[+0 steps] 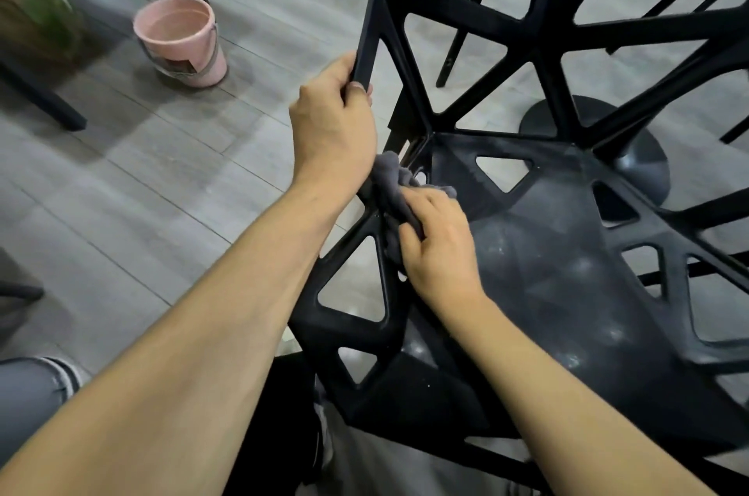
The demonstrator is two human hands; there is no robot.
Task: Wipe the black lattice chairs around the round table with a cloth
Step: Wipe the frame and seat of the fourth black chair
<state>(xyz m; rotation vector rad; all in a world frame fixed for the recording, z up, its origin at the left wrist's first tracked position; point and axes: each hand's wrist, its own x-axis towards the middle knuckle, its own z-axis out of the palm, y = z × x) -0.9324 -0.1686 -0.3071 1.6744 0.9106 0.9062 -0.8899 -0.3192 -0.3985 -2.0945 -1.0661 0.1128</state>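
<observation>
A black lattice chair [547, 252] fills the right half of the view, its dusty seat facing me and its backrest rising toward the top. My left hand [334, 122] grips the left edge bar of the backrest. My right hand [439, 244] presses a bunched grey cloth [395, 183] against the seat's left rear corner, where seat and backrest meet. Part of the cloth is hidden under my fingers.
A pink bucket [180, 39] stands on the grey plank floor at upper left. The round black table base [632, 155] sits behind the chair, with other black chair legs [458, 41] beyond. A dark furniture leg [40, 98] crosses the left edge. My knee [32, 386] shows at lower left.
</observation>
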